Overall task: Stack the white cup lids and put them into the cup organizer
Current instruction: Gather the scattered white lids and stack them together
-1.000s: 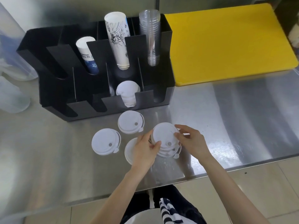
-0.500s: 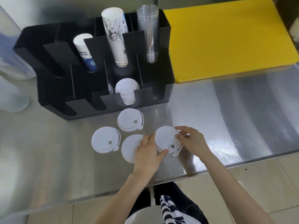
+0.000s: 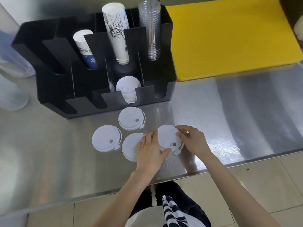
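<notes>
A short stack of white cup lids rests on the steel counter, held from both sides by my left hand and my right hand. Three more white lids lie flat beside it: one nearest the organizer, one at the left, and one partly under my left hand. The black cup organizer stands behind them, with a stack of white lids in a front slot.
The organizer also holds a short paper cup stack, a tall printed cup stack and clear plastic cups. A yellow cutting board lies at the right. Translucent containers stand at the left. The counter edge runs close below my hands.
The lid stack between my hands has been lowered and pressed down flat onto the counter. The view has shifted slightly, so the organizer appears nearer.
</notes>
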The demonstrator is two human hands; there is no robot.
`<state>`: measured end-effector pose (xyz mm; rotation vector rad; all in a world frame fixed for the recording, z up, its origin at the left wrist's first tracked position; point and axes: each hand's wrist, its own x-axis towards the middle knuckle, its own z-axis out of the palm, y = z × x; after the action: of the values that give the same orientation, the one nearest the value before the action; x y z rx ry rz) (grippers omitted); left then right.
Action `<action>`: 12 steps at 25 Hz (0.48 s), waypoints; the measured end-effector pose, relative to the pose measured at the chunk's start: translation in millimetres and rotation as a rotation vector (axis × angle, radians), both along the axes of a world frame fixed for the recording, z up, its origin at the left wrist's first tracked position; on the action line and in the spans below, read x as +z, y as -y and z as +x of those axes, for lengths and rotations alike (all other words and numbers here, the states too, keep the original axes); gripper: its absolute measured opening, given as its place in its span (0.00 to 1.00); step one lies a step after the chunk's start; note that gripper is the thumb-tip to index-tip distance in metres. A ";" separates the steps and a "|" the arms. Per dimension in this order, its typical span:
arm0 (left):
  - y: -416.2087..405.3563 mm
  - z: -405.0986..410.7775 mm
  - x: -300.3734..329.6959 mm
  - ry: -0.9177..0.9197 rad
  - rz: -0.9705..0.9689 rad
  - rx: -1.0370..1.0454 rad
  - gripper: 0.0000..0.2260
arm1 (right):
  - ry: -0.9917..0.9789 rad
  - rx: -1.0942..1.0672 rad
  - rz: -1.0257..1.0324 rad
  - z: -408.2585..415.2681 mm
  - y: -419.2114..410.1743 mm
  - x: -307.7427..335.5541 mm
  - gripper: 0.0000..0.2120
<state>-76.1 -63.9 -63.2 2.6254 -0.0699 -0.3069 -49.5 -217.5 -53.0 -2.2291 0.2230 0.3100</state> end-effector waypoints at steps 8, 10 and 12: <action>4.2 0.5 -3.2 0.056 0.075 -0.016 0.32 | 0.041 0.018 -0.028 0.5 -6.3 -1.0 0.12; 2.2 2.6 -2.1 0.056 0.069 -0.029 0.32 | 0.051 0.026 -0.047 0.0 -7.4 0.4 0.13; -1.1 3.9 0.0 0.060 0.051 -0.051 0.33 | 0.080 0.055 -0.097 0.2 -10.0 3.0 0.15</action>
<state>-72.2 -62.8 -63.2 2.6871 -0.1518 -0.2506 -49.3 -207.5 -50.0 -2.3413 0.1365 0.2436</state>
